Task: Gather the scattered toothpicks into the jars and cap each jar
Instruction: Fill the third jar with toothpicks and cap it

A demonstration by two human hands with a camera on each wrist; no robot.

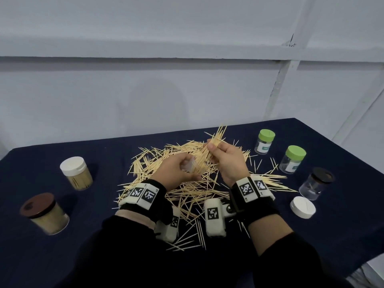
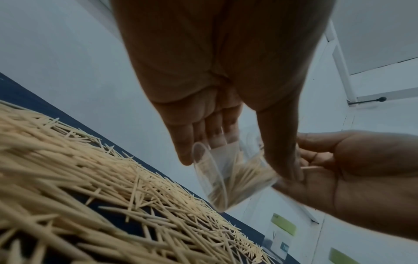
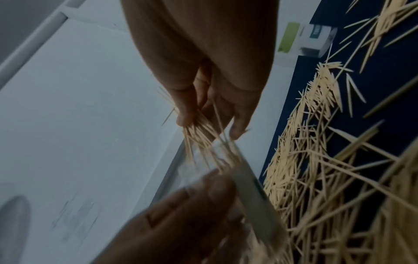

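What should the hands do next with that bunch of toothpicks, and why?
Probably slide the bunch of toothpicks further down into the clear jar. The right hand pinches the bunch with its lower ends at the jar's mouth, the left hand holds the jar tilted towards it, and the jar looks only partly filled.

Toothpick pile [image 1: 187, 179]: centre of the frame, on the table [image 1: 342, 235].
Hands: above the pile; left hand [image 1: 176, 171] holds a jar [image 1: 190, 166], right hand [image 1: 228, 161] just right of it holds a toothpick bundle [image 1: 216, 140].
Left of pile: two capped jars [image 1: 76, 173], one nearer the lower left [image 1: 44, 213].
Right of pile: three capped jars [image 1: 264, 141], [image 1: 292, 159], [image 1: 315, 182] in a line.
Loose lid [image 1: 302, 207]: lower right, before that line.
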